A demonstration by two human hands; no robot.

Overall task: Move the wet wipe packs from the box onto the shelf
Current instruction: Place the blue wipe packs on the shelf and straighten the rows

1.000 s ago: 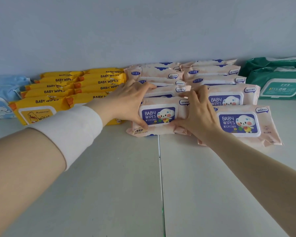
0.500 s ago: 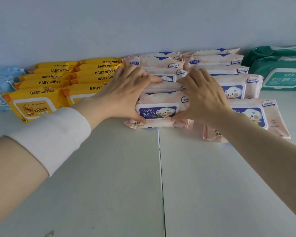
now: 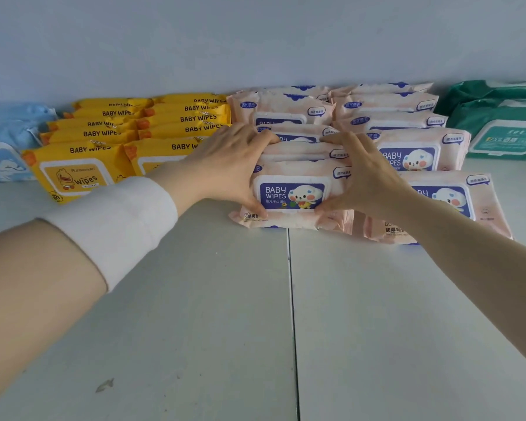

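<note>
Since 1 second ago, both hands have slid further over the pink wipe pack (image 3: 292, 194), so their fingers reach its back edge. The left hand (image 3: 225, 165) and right hand (image 3: 371, 177) grip it at either end, thumbs low on its front face. It lies on the shelf (image 3: 195, 299), fronting the left of 2 pink rows, just beside the yellow packs (image 3: 82, 174).

Pack colours noted
Observed: pink packs (image 3: 292, 192), blue label, white cartoon animal; yellow packs (image 3: 73, 174), duck print; blue packs (image 3: 3, 159); green packs (image 3: 504, 138), white panel; shelf (image 3: 195, 314) pale grey; wristband (image 3: 116, 223) white.
</note>
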